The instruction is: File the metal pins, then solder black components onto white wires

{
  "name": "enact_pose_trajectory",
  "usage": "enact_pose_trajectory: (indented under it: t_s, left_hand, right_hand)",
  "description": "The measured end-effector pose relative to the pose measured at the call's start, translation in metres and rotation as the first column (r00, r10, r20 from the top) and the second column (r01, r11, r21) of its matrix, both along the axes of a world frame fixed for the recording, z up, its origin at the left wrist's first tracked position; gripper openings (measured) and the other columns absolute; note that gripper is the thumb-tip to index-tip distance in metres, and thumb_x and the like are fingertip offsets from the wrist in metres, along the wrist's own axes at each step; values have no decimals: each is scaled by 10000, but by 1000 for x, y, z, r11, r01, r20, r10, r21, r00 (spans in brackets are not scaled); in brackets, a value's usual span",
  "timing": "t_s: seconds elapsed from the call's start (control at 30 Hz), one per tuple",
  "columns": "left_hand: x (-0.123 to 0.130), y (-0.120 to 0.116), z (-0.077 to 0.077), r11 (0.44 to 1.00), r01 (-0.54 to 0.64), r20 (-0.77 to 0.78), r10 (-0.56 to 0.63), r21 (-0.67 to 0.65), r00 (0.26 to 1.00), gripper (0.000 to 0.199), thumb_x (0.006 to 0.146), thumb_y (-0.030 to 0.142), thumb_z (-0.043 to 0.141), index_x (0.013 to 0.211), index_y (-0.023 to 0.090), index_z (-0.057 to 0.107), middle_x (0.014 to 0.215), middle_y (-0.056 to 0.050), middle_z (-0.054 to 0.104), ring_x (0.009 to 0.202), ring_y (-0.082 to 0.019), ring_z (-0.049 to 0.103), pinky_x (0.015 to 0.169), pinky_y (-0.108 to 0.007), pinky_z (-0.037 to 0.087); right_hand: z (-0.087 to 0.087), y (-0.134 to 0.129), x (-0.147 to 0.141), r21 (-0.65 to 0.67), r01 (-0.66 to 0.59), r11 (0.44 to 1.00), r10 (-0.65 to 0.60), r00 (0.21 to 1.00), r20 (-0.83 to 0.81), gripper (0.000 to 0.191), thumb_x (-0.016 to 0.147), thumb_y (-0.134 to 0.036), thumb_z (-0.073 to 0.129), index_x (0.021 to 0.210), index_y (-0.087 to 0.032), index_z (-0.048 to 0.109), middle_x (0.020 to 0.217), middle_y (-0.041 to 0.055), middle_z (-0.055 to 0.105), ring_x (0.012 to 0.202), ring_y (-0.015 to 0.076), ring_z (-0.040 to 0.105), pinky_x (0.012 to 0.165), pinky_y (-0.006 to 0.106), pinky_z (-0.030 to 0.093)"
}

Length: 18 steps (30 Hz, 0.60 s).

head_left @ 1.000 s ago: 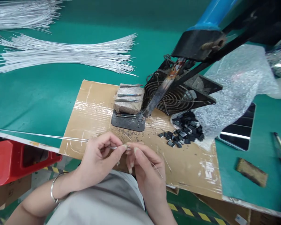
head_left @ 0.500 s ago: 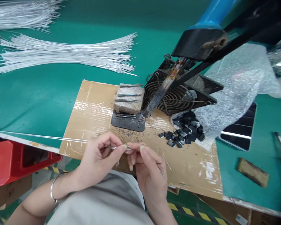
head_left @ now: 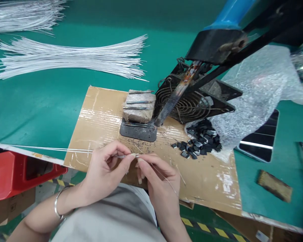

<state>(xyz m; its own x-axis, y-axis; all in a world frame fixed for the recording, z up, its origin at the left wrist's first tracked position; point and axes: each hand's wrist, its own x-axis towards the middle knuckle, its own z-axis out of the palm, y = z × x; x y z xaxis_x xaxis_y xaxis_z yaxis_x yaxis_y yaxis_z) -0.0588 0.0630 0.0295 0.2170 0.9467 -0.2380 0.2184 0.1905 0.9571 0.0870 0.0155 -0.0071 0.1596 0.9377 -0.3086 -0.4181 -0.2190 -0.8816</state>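
Two long white wires (head_left: 78, 150) run in from the left and pass into my left hand (head_left: 109, 171), whose thumb and index finger pinch them. A short dull-grey length shows between its fingers. Close against it, my right hand (head_left: 161, 181) pinches at the wire ends with thumb and index finger. A thin silvery wire (head_left: 164, 176) crosses that hand from the fingertips toward the wrist. What exactly lies between the touching fingertips is too small to make out. Both hands are over the near edge of the cardboard sheet (head_left: 91, 114).
Ahead, a soldering iron (head_left: 176, 95) on a stand points down at a black plate (head_left: 138, 133) beside a block (head_left: 138, 114) bearing metal rods. Behind it stands a fan (head_left: 189, 104). Black chips (head_left: 204, 137) spill from bubble wrap (head_left: 252, 87). White wire bundle (head_left: 70, 57) lies far left.
My right thumb has moved left and down toward the left fingertips. The thin wire across the right hand shows more fully now. My left hand has hardly shifted.
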Motion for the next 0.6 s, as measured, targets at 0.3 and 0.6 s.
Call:
enact_pose_trajectory:
  t_s: [0.3,0.6]
  left_hand:
    - [-2,-2,-4,995,30,-51,-25,94,998,138,974,243,655,846,194,652,684,20,611,549,-97,468,493,-233,352]
    - [-5,-3,-5,955,92,-155,-49,282,987,128,964,166,668,843,208,663,653,51,577,530,-82,435,488,-228,337]
  right_hand:
    - [2,2,0,3,10,1000,-10,1000,5,45,903,-320,796,907,-295,833,750,-26,680,567,57,574,523,173,473]
    - [1,0,1,28,-21,999,21,1000,11,53,928,-306,772,913,-294,821,749,-42,666,568,39,581,532,151,475]
